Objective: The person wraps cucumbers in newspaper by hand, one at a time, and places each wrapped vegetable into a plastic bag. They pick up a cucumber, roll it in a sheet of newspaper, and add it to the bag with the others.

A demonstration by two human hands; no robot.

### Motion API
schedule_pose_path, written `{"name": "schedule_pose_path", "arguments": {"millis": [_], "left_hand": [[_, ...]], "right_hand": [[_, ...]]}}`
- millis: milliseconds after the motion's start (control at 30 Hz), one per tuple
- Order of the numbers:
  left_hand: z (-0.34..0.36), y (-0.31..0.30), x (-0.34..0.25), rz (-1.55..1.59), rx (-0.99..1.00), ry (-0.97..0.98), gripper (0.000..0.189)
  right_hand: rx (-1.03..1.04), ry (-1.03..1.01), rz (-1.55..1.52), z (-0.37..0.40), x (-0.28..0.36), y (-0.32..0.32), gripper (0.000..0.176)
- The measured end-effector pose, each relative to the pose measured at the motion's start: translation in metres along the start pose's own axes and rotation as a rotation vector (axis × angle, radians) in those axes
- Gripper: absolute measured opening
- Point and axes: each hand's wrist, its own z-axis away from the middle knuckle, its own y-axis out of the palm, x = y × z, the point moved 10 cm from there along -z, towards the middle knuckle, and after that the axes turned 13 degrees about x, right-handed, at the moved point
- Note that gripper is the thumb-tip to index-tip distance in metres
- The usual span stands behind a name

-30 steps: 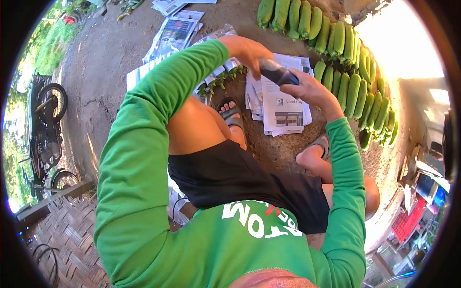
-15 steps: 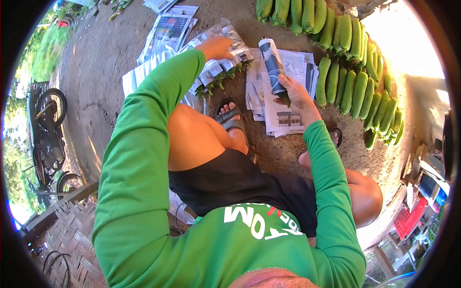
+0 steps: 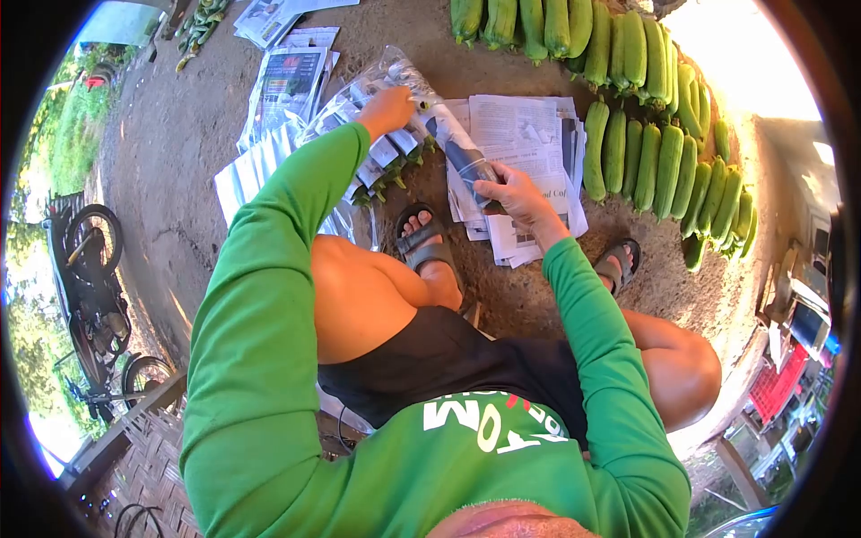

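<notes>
My right hand is closed around the lower end of a newspaper-wrapped gourd, a long roll of printed paper. The roll slants up and left, its far end at the mouth of a clear plastic bag. Fingers of my left hand are closed on the bag's edge, beside that end; the fingertips are partly hidden. Inside the bag lie several more paper-wrapped gourds, green stem ends pointing toward me. A stack of newspaper sheets lies on the ground under and beyond my right hand.
Unwrapped long green gourds lie in rows on the dirt ground at the right. More newspapers and clear plastic lie at the upper left. My sandaled feet flank the paper stack. A motorcycle stands far left.
My right hand has moved left and slightly down, bringing the wrapped gourd from above the paper stack to the bag's mouth. The roll now leans more to the left. My left hand stays at the bag.
</notes>
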Motion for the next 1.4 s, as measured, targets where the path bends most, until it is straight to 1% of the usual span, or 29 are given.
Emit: {"name": "schedule_pose_path", "arguments": {"millis": [33, 133, 233, 333, 367, 533, 600, 633, 700, 733, 833, 933, 1033, 1133, 1233, 1300, 1333, 1367, 1400], "left_hand": [[-0.002, -0.004, 0.004, 0.077, -0.023, 0.010, 0.031], [0.003, -0.011, 0.003, 0.149, -0.083, -0.014, 0.031], [0.013, -0.011, -0.011, 0.158, -0.115, 0.023, 0.031], [0.025, -0.011, -0.026, 0.133, -0.186, 0.124, 0.029], [0.026, -0.010, -0.029, 0.099, -0.198, 0.144, 0.028], [0.034, -0.013, -0.033, 0.182, -0.260, 0.172, 0.027], [0.034, -0.015, -0.030, 0.205, -0.270, 0.153, 0.027], [0.029, -0.011, -0.031, 0.180, -0.189, 0.153, 0.026], [0.021, -0.002, -0.031, 0.135, -0.026, 0.149, 0.025], [0.018, 0.002, -0.027, 0.126, -0.019, 0.134, 0.024], [0.013, 0.009, -0.028, 0.104, -0.026, 0.104, 0.019], [0.014, 0.011, -0.028, 0.071, -0.068, 0.084, 0.020], [0.018, 0.009, -0.028, 0.068, -0.064, 0.094, 0.026], [0.015, 0.013, -0.028, 0.020, 0.055, 0.133, 0.035], [0.016, -0.007, -0.022, 0.128, 0.134, 0.231, 0.041], [0.008, -0.018, 0.008, 0.033, 0.117, 0.202, 0.043], [0.012, -0.027, 0.020, -0.050, 0.059, 0.201, 0.042], [0.016, -0.035, 0.031, -0.130, 0.004, 0.208, 0.040], [0.011, -0.038, 0.050, -0.165, -0.063, 0.181, 0.035]], "right_hand": [[0.015, 0.014, 0.014, -0.001, -0.002, 0.001, 0.068], [-0.042, 0.039, 0.124, -0.009, -0.005, -0.002, 0.064], [-0.081, 0.002, 0.159, -0.023, 0.000, 0.002, 0.060], [-0.129, -0.023, 0.108, -0.045, 0.009, 0.006, 0.055], [-0.138, -0.049, 0.109, -0.054, 0.016, 0.008, 0.051], [-0.152, -0.169, 0.055, -0.120, 0.049, 0.007, 0.036], [-0.231, -0.281, 0.444, -0.150, 0.065, -0.006, 0.033], [-0.266, -0.335, 0.640, -0.155, 0.074, -0.002, 0.032], [-0.291, -0.386, 0.849, -0.151, 0.074, 0.003, 0.035], [-0.305, -0.412, 0.956, -0.145, 0.074, 0.009, 0.037], [-0.564, -0.521, 1.072, -0.115, 0.067, 0.012, 0.042], [-0.466, -0.365, 0.975, -0.131, 0.058, 0.004, 0.038], [-0.332, -0.352, 0.821, -0.145, 0.067, -0.003, 0.043], [-0.416, -0.337, 1.070, -0.146, 0.077, 0.002, 0.040], [-0.356, -0.104, 1.172, -0.131, 0.069, -0.006, 0.033], [-0.280, -0.056, 1.304, -0.106, 0.058, -0.016, 0.031], [-0.243, -0.019, 1.369, -0.094, 0.045, -0.025, 0.030], [-0.252, -0.011, 1.378, -0.085, 0.032, -0.038, 0.029], [-0.270, 0.009, 1.383, -0.075, 0.013, -0.056, 0.029]]}}
